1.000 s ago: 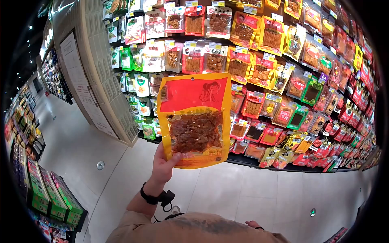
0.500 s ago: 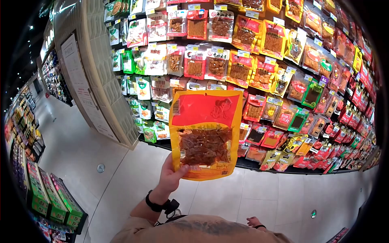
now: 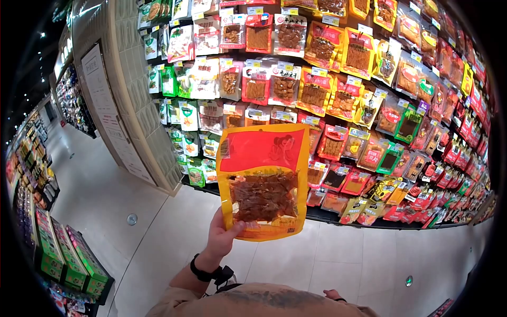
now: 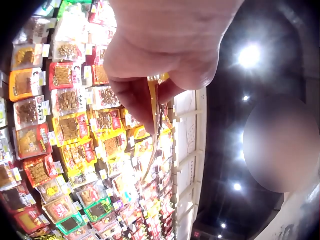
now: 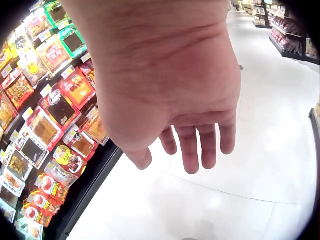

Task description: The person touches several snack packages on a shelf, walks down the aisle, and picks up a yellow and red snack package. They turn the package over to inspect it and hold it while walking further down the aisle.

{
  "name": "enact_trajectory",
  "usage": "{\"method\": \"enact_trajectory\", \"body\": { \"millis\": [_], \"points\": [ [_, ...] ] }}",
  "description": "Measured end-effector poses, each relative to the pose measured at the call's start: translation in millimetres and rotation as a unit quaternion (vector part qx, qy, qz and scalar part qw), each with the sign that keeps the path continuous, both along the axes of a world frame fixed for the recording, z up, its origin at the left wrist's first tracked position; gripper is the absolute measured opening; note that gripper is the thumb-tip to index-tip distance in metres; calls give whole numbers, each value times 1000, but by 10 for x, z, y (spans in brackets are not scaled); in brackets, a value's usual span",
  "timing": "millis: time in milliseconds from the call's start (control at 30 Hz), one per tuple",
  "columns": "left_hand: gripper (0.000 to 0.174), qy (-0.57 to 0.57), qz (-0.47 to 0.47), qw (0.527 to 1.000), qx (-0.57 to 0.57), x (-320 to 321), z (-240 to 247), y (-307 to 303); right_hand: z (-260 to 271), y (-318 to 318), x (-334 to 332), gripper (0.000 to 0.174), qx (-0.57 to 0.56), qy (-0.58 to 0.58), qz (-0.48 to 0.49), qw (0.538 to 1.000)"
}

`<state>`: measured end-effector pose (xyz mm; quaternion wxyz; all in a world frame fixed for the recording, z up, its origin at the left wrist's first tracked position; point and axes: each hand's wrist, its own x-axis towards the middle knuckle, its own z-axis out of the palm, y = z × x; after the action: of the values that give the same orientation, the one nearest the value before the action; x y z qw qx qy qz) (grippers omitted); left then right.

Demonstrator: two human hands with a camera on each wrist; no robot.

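In the head view my left hand (image 3: 222, 238) pinches the lower left corner of a yellow and red snack packet (image 3: 264, 150), thumb on the front. The packet is held upright, with dark brown pieces showing through its clear window. From the left wrist view, the left hand (image 4: 165, 50) has the packet (image 4: 153, 107) between thumb and fingers, seen edge-on. My right hand (image 3: 332, 294) hangs low at my side. Its fingers droop loosely with nothing in them, as the right wrist view shows of that hand (image 5: 180, 105).
A wall rack of hanging snack packets (image 3: 314, 92) fills the far side and right. A tiled pillar (image 3: 140, 100) with a notice board (image 3: 108, 113) stands to its left. Green boxes (image 3: 66, 248) sit on a low shelf at left. Pale tiled floor (image 3: 174, 238) lies between.
The packet in my left hand first moved down and to the right in the head view, then shifted slightly left and lower. The right hand shows a little more at my side.
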<state>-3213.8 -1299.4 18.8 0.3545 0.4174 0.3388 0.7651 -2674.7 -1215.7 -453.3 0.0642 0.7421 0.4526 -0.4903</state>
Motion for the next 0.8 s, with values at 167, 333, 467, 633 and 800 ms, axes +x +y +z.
{"method": "enact_trajectory", "body": {
  "millis": [167, 333, 467, 633, 800],
  "points": [
    [47, -15, 9, 1000, 7, -5, -16, -19, 249, 16, -201, 51, -20, 13, 2, 1000],
    [48, -23, 18, 1000, 11, -10, -11, -28, 667, 183, -362, 51, -78, 45, -79, 993],
    [48, -13, 13, 1000, 6, -34, 7, -15, 654, 290, -264, 46, -44, 95, -156, 982],
    [49, -6, 10, 1000, 10, -46, 93, 2, 756, 290, -296, 44, 3, 95, -186, 978],
    [49, -13, 2, 1000, 13, -53, 104, -1, 630, 84, -347, 45, -61, 99, -179, 977]
  ]
}}
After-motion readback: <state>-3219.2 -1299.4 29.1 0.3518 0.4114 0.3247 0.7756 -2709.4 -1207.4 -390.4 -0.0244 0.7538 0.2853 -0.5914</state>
